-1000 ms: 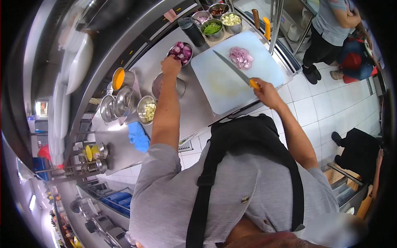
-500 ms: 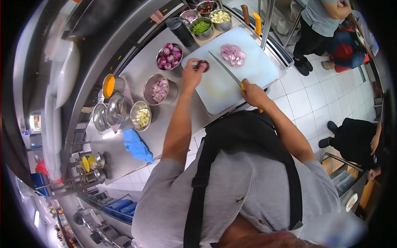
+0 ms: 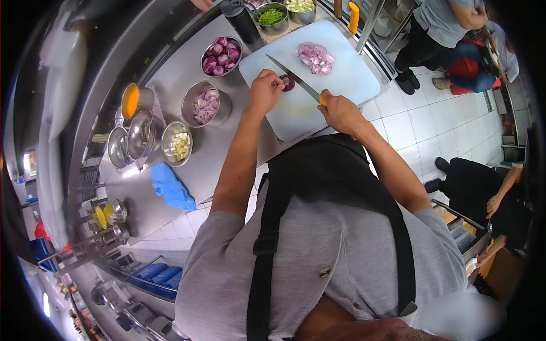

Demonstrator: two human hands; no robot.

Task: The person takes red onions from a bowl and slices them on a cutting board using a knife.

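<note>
My right hand [image 3: 340, 113] is closed round the yellow handle of a knife [image 3: 294, 78], whose long blade points up and left over the white cutting board [image 3: 318, 116]. Against the blade's left side, a dark red onion [image 3: 288, 83] is on the board. My left hand [image 3: 265, 92] is closed at the onion's left, its fingertips pinched at it. Beyond the blade lies a pile of sliced onion [image 3: 315, 58]. Whole peeled red onions fill a steel bowl [image 3: 221, 56] left of the board, and a steel pot [image 3: 206, 104] below it holds more slices.
Near the pot are a bowl of pale cubes [image 3: 177, 144], a blue cloth [image 3: 172, 187] and an orange-filled pot [image 3: 137, 100]. A dark bottle [image 3: 239, 21] and a bowl of chopped greens [image 3: 272, 17] stand behind. Other people are at the right.
My left hand went from the onion bowl to the board with a red onion, now lower beside the blade. The pot of slices came into full view. The whole view has shifted.
</note>
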